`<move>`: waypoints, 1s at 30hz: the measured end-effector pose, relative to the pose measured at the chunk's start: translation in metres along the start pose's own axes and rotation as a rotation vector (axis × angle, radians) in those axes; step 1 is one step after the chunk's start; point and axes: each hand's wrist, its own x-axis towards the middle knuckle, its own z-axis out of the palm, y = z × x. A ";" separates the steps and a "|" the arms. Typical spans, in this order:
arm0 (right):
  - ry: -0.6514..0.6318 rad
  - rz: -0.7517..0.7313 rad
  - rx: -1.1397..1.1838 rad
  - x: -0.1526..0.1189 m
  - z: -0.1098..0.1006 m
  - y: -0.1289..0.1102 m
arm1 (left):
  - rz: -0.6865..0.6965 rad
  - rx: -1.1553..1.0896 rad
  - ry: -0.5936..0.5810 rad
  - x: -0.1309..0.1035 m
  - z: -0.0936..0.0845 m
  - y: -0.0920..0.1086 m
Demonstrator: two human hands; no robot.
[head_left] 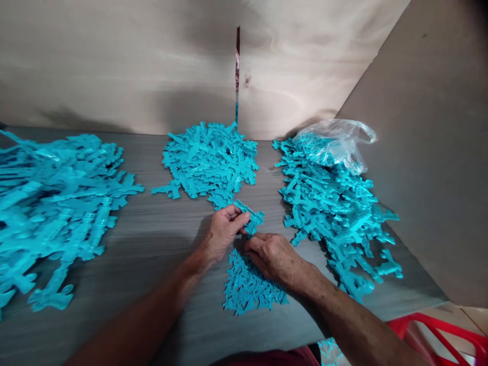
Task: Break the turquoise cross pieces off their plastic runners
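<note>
My left hand (225,229) pinches a flat turquoise plastic piece (252,215) with notched edges between thumb and fingers. Close beside it, my right hand (271,254) is closed at the lower edge of the same piece; its fingertips are partly hidden, and I cannot make out what lies in them. Under and in front of the right hand spreads a heap of small turquoise scraps (247,292). Beyond my hands lies a pile of similar turquoise pieces (208,160), its near end almost reaching the left fingers.
A large pile of long turquoise pieces (57,198) covers the table's left. Another pile (328,198) lies at right, with a clear plastic bag (343,145) on its far end. Wooden panels (152,61) stand behind and to the right. A red plastic frame (438,325) shows at lower right.
</note>
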 end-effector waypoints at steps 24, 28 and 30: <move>-0.046 -0.020 -0.033 0.000 0.002 -0.003 | 0.059 0.133 -0.061 0.001 0.003 0.000; -0.065 -0.026 -0.066 0.001 0.002 -0.003 | 0.061 0.124 -0.057 0.001 0.003 0.000; -0.062 -0.035 -0.076 0.001 0.002 -0.003 | 0.061 0.118 -0.050 0.000 0.003 0.001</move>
